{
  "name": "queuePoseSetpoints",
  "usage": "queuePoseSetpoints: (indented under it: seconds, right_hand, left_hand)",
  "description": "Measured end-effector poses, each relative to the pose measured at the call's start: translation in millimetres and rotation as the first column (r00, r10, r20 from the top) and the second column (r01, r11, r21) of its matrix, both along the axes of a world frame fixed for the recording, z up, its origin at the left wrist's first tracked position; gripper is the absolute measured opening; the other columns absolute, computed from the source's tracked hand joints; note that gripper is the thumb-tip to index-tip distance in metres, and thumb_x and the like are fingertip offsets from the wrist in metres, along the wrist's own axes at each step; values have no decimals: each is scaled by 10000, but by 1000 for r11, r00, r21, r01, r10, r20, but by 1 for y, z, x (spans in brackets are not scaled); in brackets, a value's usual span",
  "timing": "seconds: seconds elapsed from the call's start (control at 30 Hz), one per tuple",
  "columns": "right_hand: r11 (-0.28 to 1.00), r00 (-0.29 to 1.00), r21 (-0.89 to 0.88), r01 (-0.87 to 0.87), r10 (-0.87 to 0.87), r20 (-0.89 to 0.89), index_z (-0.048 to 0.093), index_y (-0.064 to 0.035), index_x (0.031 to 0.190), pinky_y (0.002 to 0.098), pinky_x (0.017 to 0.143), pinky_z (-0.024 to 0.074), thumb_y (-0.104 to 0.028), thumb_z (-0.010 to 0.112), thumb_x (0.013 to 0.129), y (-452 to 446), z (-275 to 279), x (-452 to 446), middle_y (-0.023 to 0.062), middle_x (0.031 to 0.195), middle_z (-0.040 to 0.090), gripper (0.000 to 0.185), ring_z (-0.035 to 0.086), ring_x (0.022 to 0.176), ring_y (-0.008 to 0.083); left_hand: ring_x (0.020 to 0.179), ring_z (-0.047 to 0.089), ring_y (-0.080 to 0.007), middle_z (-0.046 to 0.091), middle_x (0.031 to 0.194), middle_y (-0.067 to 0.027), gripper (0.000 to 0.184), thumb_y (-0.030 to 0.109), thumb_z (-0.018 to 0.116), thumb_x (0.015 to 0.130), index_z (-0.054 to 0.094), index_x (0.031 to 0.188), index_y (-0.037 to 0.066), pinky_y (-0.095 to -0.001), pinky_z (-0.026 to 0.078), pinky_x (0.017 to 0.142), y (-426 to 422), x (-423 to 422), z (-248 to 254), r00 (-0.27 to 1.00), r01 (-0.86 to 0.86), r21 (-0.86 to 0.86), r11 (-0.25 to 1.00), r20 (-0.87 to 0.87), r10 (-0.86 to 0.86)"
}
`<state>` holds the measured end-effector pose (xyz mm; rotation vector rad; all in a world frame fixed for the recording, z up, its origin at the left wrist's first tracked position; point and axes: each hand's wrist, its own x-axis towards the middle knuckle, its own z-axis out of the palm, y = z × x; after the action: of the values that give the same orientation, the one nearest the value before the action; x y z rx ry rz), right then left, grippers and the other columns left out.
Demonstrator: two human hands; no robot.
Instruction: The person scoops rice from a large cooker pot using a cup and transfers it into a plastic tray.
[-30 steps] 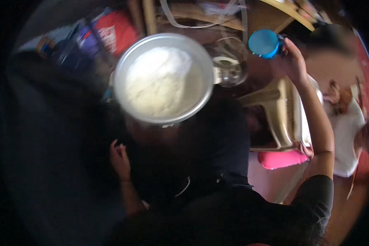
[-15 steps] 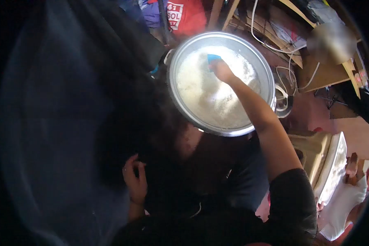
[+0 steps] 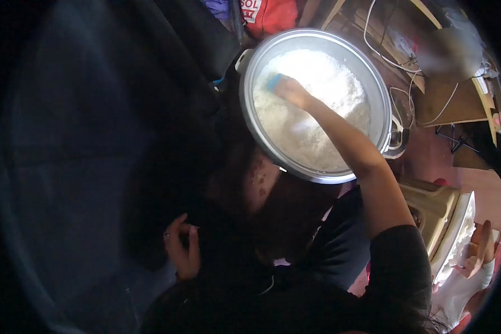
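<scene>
Right hand (image 3: 293,92): reaching over the large silvery pot (image 3: 250,114), wrist and forearm crossing its inner space from the near right. Grip pinching a blue cup (image 3: 273,82), partly hidden by the fingers and slightly blurred. Cup location: inside the pot, left of centre, at or in the white grainy mass (image 3: 320,69); depth of contact cannot be told. The mass covers the pot's bottom, brightest at the far side, shaded toward the near side.

Left hand (image 3: 182,247): near left of the pot and well apart from it. Grip spread, thumb and fingers separated, palm turned inward over dark surroundings; whether it touches the dark clothing cannot be told.

Pot surroundings: pale handle (image 3: 241,61) at its left, second handle (image 3: 396,133) at its right. Red bag (image 3: 268,15) with white lettering just beyond the far rim. White cord (image 3: 368,28) looping at far right. Dark cloth (image 3: 94,139) fills the left side.

Near right: tan stool (image 3: 445,201), with a white tray (image 3: 456,222) beside it holding more white material. Another person's hand (image 3: 473,266) is at the tray's right edge.
</scene>
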<state>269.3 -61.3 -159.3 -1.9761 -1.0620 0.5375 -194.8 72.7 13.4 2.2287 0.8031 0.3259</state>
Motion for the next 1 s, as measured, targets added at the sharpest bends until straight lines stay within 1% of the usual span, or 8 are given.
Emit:
queuePoseSetpoints:
  seconds: [0.13, 0.33, 0.43, 0.47, 0.57, 0.67, 0.87, 1.0]
  right_hand:
    - [997, 987, 54, -58, 66, -148, 652, -16, 832, 353, 778, 419, -214, 542, 770, 2, 34, -26, 149, 941, 584, 234, 551, 867, 247]
    - [996, 882, -38, -79, 51, -468, 590, -12, 731, 310, 674, 415, -226, 494, 790, -18, 60, -57, 97, 818, 532, 242, 511, 767, 188]
    - [985, 876, 60, -163, 173, -450, 589, -15, 728, 296, 639, 403, -230, 490, 795, -41, 64, -78, 74, 802, 513, 246, 499, 744, 163]
    - [992, 871, 37, -119, 122, -476, 587, -14, 723, 294, 622, 397, -227, 489, 794, -47, 66, -87, 69, 802, 515, 245, 494, 724, 155]
    - [966, 911, 87, -243, 257, -323, 590, -10, 744, 284, 616, 393, -217, 501, 785, -58, 66, -92, 73, 807, 512, 229, 488, 710, 150]
    - [987, 833, 70, -142, 157, -530, 599, -6, 777, 279, 628, 397, -215, 515, 768, -63, 73, -98, 68, 812, 525, 226, 487, 716, 152]
    - [987, 766, 56, -149, 151, -624, 606, 0, 791, 261, 649, 399, -220, 515, 761, -96, 91, -95, 51, 819, 533, 240, 482, 727, 136]
    - [979, 625, 183, 85, 90, -775, 560, -30, 687, 249, 648, 366, -185, 508, 767, -121, 82, -95, 23, 726, 490, 182, 447, 685, 125]
  left_hand:
    - [729, 534, -178, 574, 739, -43, 290, 106, 548, 842, 524, 1122, 33, -334, 364, 806, -2, 6, -2, 999, 19, -57, 998, 46, -17]
    - [742, 530, -188, 566, 744, -55, 318, 94, 549, 840, 508, 1149, 33, -341, 371, 799, -7, 16, -1, 998, 26, -52, 998, 57, -23]
    - [748, 534, -191, 566, 758, -59, 329, 95, 551, 839, 504, 1159, 34, -339, 375, 802, -9, 21, -2, 999, 5, -50, 999, 33, -3]
    - [748, 535, -192, 566, 761, -60, 329, 98, 550, 841, 503, 1161, 35, -339, 377, 800, -9, 24, -3, 999, 4, -57, 998, 35, -2]
    - [747, 539, -195, 565, 764, -61, 329, 110, 548, 847, 503, 1165, 36, -337, 383, 791, -8, 32, -4, 999, 19, -64, 998, 51, -16]
    - [744, 541, -193, 563, 754, -60, 329, 125, 548, 853, 502, 1167, 39, -339, 389, 780, -6, 41, -10, 995, 58, -40, 997, 78, -55]
    - [728, 548, -199, 563, 737, -58, 318, 148, 556, 856, 508, 1156, 53, -346, 395, 774, -6, 58, -6, 997, 78, -10, 997, 19, -78]
    - [732, 559, -212, 573, 746, -63, 323, 155, 557, 858, 499, 1160, 58, -354, 403, 766, -4, 64, -14, 995, 104, 34, 994, 9, -104]
